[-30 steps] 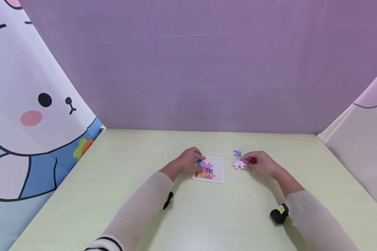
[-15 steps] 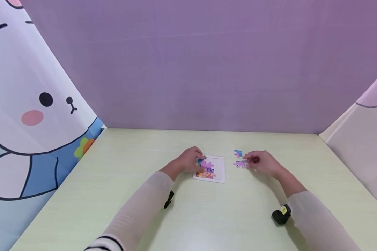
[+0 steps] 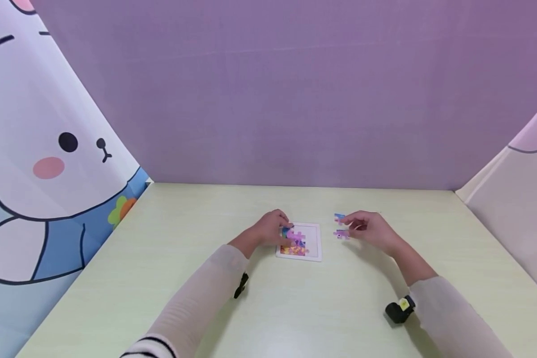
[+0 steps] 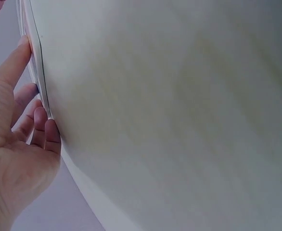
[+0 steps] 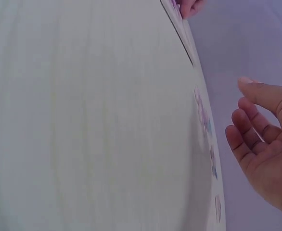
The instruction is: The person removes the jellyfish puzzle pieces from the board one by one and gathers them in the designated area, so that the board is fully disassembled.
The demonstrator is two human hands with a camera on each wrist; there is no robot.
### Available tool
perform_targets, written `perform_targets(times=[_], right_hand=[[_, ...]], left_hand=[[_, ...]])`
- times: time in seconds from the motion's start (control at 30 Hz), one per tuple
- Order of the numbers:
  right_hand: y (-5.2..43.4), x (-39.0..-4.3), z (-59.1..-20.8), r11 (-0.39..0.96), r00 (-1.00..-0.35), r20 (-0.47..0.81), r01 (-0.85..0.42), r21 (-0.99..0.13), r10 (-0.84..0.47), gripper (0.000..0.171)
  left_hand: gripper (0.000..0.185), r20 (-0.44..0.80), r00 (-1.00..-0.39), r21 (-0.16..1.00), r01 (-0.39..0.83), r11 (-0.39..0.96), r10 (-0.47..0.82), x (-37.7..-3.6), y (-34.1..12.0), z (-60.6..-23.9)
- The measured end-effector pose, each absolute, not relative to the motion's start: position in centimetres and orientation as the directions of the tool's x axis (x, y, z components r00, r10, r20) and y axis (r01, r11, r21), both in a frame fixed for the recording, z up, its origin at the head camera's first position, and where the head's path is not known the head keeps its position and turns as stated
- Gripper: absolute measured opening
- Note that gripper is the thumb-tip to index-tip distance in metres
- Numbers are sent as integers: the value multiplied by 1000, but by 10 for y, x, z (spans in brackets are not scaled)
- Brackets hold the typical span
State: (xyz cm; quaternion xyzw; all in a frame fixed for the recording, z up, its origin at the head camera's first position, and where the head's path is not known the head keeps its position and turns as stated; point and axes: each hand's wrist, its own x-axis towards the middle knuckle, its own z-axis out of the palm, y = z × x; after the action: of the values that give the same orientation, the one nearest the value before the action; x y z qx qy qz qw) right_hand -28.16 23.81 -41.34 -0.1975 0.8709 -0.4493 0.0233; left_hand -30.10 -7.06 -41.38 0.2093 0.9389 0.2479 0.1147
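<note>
My left hand (image 3: 270, 228) rests at the left side of a white-framed puzzle tray (image 3: 313, 258), fingers and thumb touching it. Joined colourful jigsaw pieces (image 3: 294, 250) fill the tray's left part; its right part shows pale. In the left wrist view the left fingers are loosely bent against the tray's edge (image 4: 43, 72). My right hand (image 3: 370, 229) hovers right of the tray, over loose pieces. A blue-and-pink jigsaw piece (image 3: 339, 218) and a pink one with an eye (image 3: 340, 234) lie by its fingertips. In the right wrist view the right hand (image 5: 268, 139) holds nothing.
The pale tabletop (image 3: 268, 308) ends at a purple backdrop (image 3: 295, 99). A cartoon-printed cloth (image 3: 71, 199) stands on the left, a pale cloth (image 3: 514, 209) on the right. More loose jigsaw pieces (image 5: 218, 208) lie beneath the right hand. Both wrists carry a black camera (image 3: 399, 311).
The right hand has let go of the pink piece with the eye, which lies turned slightly, and has shifted up and left toward the blue-and-pink piece. The left hand stays on the tray.
</note>
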Motion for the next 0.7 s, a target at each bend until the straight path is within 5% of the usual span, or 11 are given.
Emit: perform_targets(times=[0.7], right_hand=[[193, -276, -403, 480, -894, 99, -325, -815, -437, 28]], left_hand=[[57, -142, -895, 551, 284, 785, 423, -300, -69, -414]])
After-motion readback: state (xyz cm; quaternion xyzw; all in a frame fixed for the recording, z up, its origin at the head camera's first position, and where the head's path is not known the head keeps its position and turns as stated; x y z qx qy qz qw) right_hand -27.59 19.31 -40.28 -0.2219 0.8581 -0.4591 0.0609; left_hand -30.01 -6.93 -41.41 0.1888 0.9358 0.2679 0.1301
